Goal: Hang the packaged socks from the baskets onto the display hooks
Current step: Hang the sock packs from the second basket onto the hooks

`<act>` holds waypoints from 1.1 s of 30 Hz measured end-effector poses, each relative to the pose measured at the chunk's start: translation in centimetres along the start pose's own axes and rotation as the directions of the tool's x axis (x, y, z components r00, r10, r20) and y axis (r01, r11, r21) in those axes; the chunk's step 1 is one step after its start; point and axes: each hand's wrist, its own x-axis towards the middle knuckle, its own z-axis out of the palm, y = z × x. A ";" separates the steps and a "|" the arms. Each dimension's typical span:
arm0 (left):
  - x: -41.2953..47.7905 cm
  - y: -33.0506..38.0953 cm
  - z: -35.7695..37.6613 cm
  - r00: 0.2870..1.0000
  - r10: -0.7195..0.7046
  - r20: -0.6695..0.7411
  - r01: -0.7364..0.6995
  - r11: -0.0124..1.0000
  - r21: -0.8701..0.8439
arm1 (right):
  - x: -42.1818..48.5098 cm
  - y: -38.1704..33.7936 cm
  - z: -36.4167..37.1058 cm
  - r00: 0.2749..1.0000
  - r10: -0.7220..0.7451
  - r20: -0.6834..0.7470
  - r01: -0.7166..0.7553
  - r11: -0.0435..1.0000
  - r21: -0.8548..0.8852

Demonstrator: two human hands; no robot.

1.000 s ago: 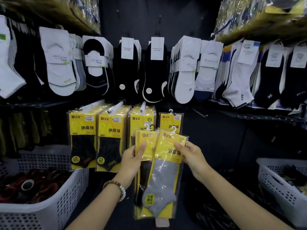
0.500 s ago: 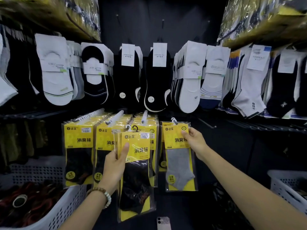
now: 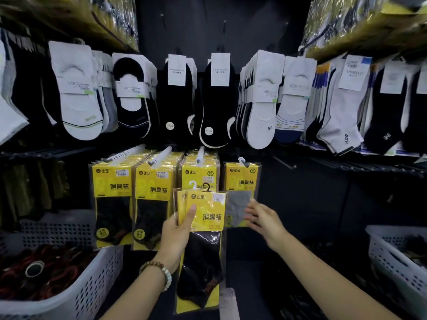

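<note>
Fingers [image 3: 189, 215] of the left hand [image 3: 176, 234] are gripping a stack of black sock packs [image 3: 208, 218] at lower centre of the frame, thumb pressing on the front. Right hand [image 3: 263, 218] is hovering, fingers relaxed and spread, holding nothing, beside the grey sock pack [image 3: 239, 199] hanging on its hook [image 3: 241, 160] at centre.

Yellow sock packs [image 3: 113, 185] read 消臭袜; brand looks like 达足.

Two baskets [image 3: 92, 285]; four yellow-pack hooks [image 3: 161, 155]
</note>
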 end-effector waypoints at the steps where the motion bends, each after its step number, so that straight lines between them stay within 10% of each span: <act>1: -0.4 0.0 0.6 1.000 -0.020 -0.001 0.020 0.999 -0.026 | -1.1 0.0 0.5 0.996 -0.019 0.084 0.021 0.999 -0.024; 4: -1.4 0.0 2.3 0.997 -0.076 -0.005 0.075 0.994 -0.081 | -3.6 0.0 2.0 0.973 -0.102 0.206 0.115 0.992 -0.048; 18: -0.6 1.4 -0.7 0.989 0.127 -0.074 -0.114 0.980 0.163 | -2.3 -1.8 -2.3 0.951 -0.262 -0.166 0.265 0.964 -0.003; 26: 0.9 1.8 -1.1 0.982 0.171 -0.079 -0.156 0.973 0.170 | 2.3 -5.3 -1.0 0.909 -0.416 -0.040 0.410 0.906 -0.106; 33: 2.2 1.0 -0.4 0.986 0.168 -0.012 -0.164 0.976 0.143 | 5.8 -3.6 1.1 0.942 -0.262 -0.211 0.256 0.965 -0.056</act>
